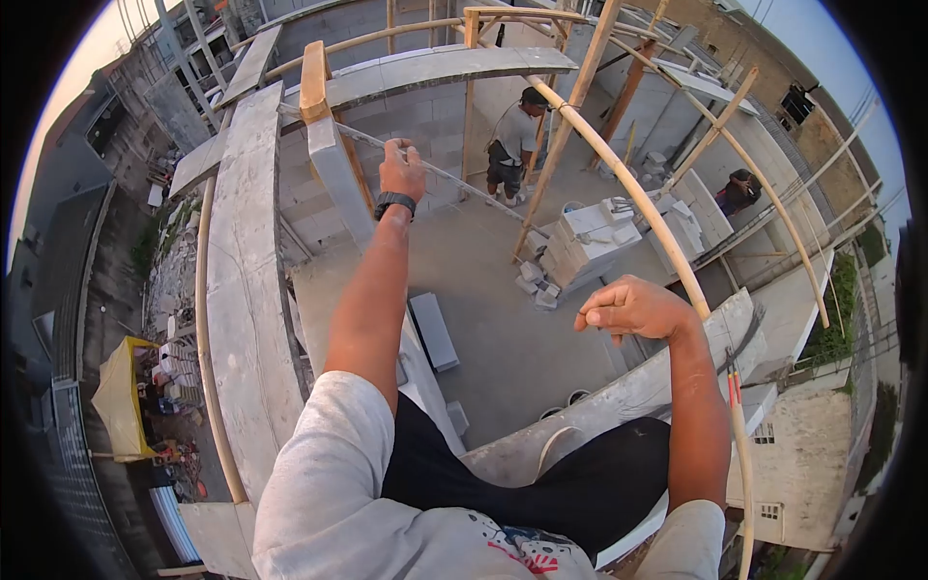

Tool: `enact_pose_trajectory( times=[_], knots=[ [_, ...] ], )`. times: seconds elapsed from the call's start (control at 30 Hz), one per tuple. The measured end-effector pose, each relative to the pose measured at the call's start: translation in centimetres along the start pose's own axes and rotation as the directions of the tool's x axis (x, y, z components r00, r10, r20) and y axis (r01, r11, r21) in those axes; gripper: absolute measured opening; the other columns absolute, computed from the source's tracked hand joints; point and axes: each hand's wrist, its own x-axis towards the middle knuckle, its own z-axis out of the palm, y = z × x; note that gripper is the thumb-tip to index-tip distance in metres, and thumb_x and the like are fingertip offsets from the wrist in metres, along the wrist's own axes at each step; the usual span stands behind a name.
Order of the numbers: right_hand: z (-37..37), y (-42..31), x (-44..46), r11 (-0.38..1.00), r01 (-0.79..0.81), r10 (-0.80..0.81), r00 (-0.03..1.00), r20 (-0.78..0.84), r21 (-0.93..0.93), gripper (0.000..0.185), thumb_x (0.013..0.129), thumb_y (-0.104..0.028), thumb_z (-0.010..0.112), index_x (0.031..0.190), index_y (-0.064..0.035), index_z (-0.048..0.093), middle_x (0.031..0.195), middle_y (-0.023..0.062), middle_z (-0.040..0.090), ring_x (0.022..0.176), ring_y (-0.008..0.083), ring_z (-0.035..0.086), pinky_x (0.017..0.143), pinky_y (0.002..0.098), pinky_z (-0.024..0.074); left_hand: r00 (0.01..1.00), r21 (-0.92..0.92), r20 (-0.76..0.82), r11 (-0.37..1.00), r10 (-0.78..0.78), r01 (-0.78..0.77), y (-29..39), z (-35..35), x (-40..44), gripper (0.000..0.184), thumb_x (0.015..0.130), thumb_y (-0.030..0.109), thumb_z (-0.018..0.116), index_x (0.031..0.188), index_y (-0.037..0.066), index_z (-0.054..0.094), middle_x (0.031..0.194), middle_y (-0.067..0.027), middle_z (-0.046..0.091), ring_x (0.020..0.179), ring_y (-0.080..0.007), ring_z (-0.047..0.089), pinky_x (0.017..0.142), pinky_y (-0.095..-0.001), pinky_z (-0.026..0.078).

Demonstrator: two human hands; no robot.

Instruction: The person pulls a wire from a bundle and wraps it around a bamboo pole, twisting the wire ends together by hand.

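My left hand (402, 174), with a dark band on its wrist, is closed round a thin, pale rod (462, 184). The rod slopes from the top of the wall at upper left down toward a stack of blocks (588, 232). My right hand (638, 307) hangs in the air with its fingers curled in and the thumb beside them. Nothing shows in it. A curved bamboo pole (638, 189) passes just behind its wrist. Below my arms are my legs in black trousers (454, 469), high above the floor.
Grey concrete beams (242, 280) run along the wall tops. A person (512, 145) stands on the floor below; another person (739, 191) is farther right. Wooden posts (590, 68) rise at the back. A white block (434, 332) lies below. A yellow canopy (121, 401) stands outside, at lower left.
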Motion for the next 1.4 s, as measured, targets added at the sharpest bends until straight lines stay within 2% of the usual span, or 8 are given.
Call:
enact_pose_trajectory(
  times=[0.17, 0.23, 0.43, 0.6, 0.8, 1.07, 1.27, 1.4],
  knots=[
    [-1.8, 2.2, 1.0, 0.707, 0.355, -0.06, 0.892, -0.448, 0.612, 0.024, 0.092, -0.022, 0.064, 0.094, 0.0004, 0.07, 0.066, 0.0053, 0.057, 0.065, 0.0164, 0.057, 0.074, 0.0324, 0.052, 0.999, 0.008, 0.01, 0.999, 0.043, -0.043, -0.1, 0.8, -0.1, 0.024, 0.096, 0.023, 0.054, 0.114, 0.007, 0.056, 0.091, -0.0193, 0.072, 0.087, -0.0337, 0.07, 0.078, -0.0428, 0.053],
    [-1.8, 4.8, 2.2, 0.968, -0.052, -0.165, 0.609, -0.776, -0.247, 0.025, 0.094, -0.024, 0.063, 0.09, -0.0005, 0.071, 0.069, 0.0027, 0.06, 0.06, 0.0128, 0.055, 0.07, 0.03, 0.0523, 0.997, -0.003, 0.016, 0.997, 0.073, -0.073, 0.2, 1.3, -0.1, 0.024, 0.096, 0.023, 0.054, 0.114, 0.007, 0.056, 0.09, -0.019, 0.072, 0.087, -0.0339, 0.07, 0.077, -0.043, 0.053],
    [-0.7, 0.1, 0.2, 0.97, -0.189, 0.201, 0.978, 0.062, -0.154, 0.023, 0.095, -0.026, 0.063, 0.093, -0.0049, 0.072, 0.076, 0.0002, 0.065, 0.07, 0.0126, 0.06, 0.069, 0.0293, 0.051, 0.997, 0.043, -0.059, 0.998, 0.054, -0.051, -0.3, 0.8, 0.4, 0.024, 0.096, 0.023, 0.055, 0.112, 0.006, 0.056, 0.089, -0.0185, 0.073, 0.086, -0.0337, 0.071, 0.078, -0.0436, 0.054],
    [-1.3, 2.9, -0.2, 0.822, 0.261, -0.153, 0.958, -0.244, 0.506, 0.035, 0.097, -0.031, 0.061, 0.094, 0.0028, 0.067, 0.075, 0.0016, 0.062, 0.065, 0.0089, 0.056, 0.067, 0.028, 0.0503, 0.998, 0.049, -0.053, 0.998, 0.04, -0.037, 0.0, 0.2, 0.2, 0.025, 0.095, 0.023, 0.055, 0.112, 0.005, 0.056, 0.089, -0.0184, 0.073, 0.086, -0.0333, 0.071, 0.079, -0.0433, 0.053],
    [-0.9, 6.0, 2.2, 0.909, -0.238, -0.081, 0.705, -0.705, -0.342, 0.025, 0.097, -0.026, 0.055, 0.093, -0.0035, 0.065, 0.09, 0.0158, 0.068, 0.085, 0.0342, 0.065, 0.074, 0.044, 0.0497, 0.997, 0.005, -0.012, 0.997, 0.079, -0.079, 0.1, 0.6, 0.7, 0.024, 0.095, 0.021, 0.055, 0.112, 0.004, 0.055, 0.088, -0.0193, 0.072, 0.083, -0.0333, 0.07, 0.076, -0.0428, 0.053],
    [-0.6, 4.6, 2.7, 0.927, -0.243, -0.092, 0.59, -0.802, -0.285, 0.025, 0.096, -0.025, 0.052, 0.089, -0.0033, 0.063, 0.093, 0.0194, 0.068, 0.091, 0.0406, 0.062, 0.08, 0.0486, 0.0486, 0.99, 0.067, 0.049, 0.989, 0.132, -0.135, -0.4, 0.7, 0.6, 0.024, 0.094, 0.02, 0.057, 0.111, 0.004, 0.058, 0.089, -0.0185, 0.072, 0.082, -0.0309, 0.071, 0.077, -0.0407, 0.054],
    [-0.3, 7.5, 2.3, 0.894, -0.126, -0.016, 0.95, -0.311, -0.43, 0.023, 0.095, -0.027, 0.059, 0.097, -0.006, 0.069, 0.08, 0.0112, 0.068, 0.075, 0.0281, 0.066, 0.074, 0.0419, 0.0521, 0.992, -0.007, 0.069, 0.994, 0.108, -0.108, -1.7, 0.3, 1.9, 0.022, 0.092, 0.021, 0.06, 0.107, 0.004, 0.06, 0.091, -0.0184, 0.072, 0.083, -0.0293, 0.071, 0.077, -0.0405, 0.054],
    [-0.1, 0.7, -0.7, 0.982, 0.013, -0.038, 0.991, 0.131, 0.189, 0.027, 0.097, -0.028, 0.061, 0.094, -0.0026, 0.068, 0.069, 0.0002, 0.058, 0.063, 0.0109, 0.053, 0.072, 0.0328, 0.0507, 0.995, 0.06, 0.025, 0.994, 0.095, -0.096, -3.0, -0.3, 1.6, 0.024, 0.091, 0.022, 0.063, 0.108, 0.004, 0.061, 0.093, -0.0185, 0.072, 0.085, -0.0292, 0.07, 0.078, -0.0394, 0.053]
  ],
)
